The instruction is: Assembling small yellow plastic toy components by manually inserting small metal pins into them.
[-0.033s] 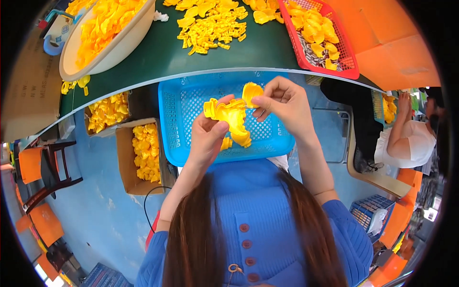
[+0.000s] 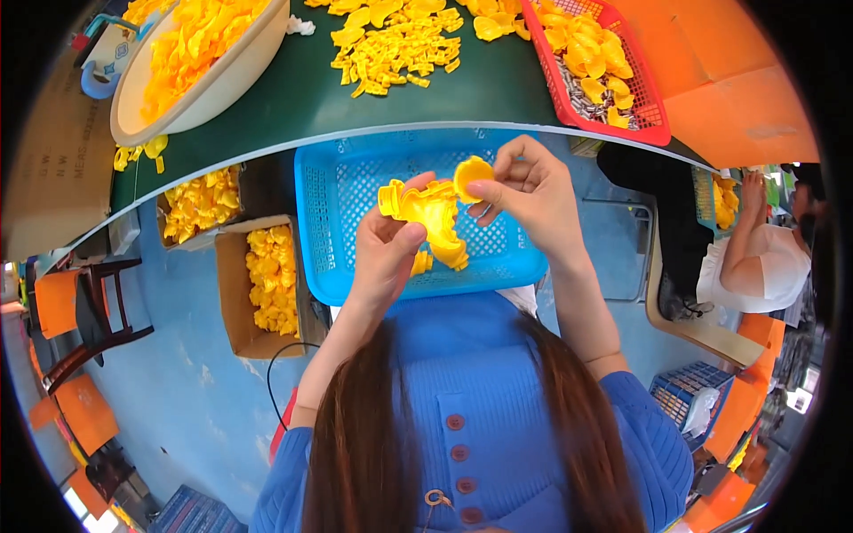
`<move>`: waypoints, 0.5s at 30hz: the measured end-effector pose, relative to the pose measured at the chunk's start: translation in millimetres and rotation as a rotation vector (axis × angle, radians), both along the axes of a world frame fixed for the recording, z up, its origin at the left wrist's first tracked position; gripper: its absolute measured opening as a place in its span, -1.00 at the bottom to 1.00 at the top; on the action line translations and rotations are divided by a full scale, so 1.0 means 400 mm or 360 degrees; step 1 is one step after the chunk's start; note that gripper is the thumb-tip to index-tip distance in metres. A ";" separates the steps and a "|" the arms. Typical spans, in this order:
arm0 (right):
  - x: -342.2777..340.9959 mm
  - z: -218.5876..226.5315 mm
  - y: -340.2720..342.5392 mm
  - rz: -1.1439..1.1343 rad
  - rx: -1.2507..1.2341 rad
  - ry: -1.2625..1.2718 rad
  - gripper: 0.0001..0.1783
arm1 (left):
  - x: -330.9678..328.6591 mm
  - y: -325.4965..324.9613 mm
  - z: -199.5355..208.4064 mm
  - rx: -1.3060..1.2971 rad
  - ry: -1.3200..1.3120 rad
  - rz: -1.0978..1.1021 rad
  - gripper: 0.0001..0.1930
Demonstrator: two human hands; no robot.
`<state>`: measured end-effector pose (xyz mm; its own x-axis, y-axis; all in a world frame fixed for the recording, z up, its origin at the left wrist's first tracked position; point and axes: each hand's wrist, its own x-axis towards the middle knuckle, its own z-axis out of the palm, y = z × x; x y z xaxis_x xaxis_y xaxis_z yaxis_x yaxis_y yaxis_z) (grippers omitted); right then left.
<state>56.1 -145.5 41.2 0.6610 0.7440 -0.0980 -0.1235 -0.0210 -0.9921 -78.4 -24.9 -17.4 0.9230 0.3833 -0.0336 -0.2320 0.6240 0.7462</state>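
Note:
My left hand (image 2: 388,249) grips a large curved yellow plastic shell (image 2: 433,213), its hollow side facing up. Between the thumb and fingers of my right hand (image 2: 526,191) is a smaller rounded yellow plastic piece (image 2: 472,178), held close beside the shell's right upper edge. Whether the two pieces touch I cannot tell. Both hands are above a blue perforated plastic basket (image 2: 313,277) in front of my body. Another yellow piece (image 2: 421,264) shows under the shell, mostly hidden by it.
Beyond the basket runs a green tabletop (image 2: 293,111) with piles of small yellow parts (image 2: 400,58), a cream basin (image 2: 213,99) and a red basket (image 2: 653,124) of yellow parts and metal pieces. Cardboard boxes (image 2: 233,306) of yellow parts stand left. A person (image 2: 755,258) sits at right.
My right hand has turned the small yellow piece slightly and shifted it a little right of the shell. My left hand and the shell have barely moved.

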 end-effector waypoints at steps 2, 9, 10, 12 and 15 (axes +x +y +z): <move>-0.017 -0.007 -0.004 -0.0071 0.0052 0.0048 -0.86 | -0.005 -0.007 -0.001 0.0004 -0.0029 0.0044 -0.36; -0.050 -0.013 -0.021 -0.0409 0.0041 -0.0184 -0.77 | -0.008 -0.040 0.018 0.0210 -0.0026 0.0283 -0.38; -0.053 -0.006 -0.021 -0.0418 -0.0008 -0.0171 -0.83 | -0.008 -0.045 0.017 0.0276 -0.0037 0.0362 -0.37; -0.068 -0.007 -0.024 -0.0425 -0.0036 -0.0196 -0.86 | -0.009 -0.056 0.016 0.0342 -0.0049 0.0388 -0.37; -0.081 -0.022 -0.019 -0.0441 -0.0073 -0.0356 -0.90 | -0.007 -0.067 0.012 0.0474 -0.0088 0.0462 -0.37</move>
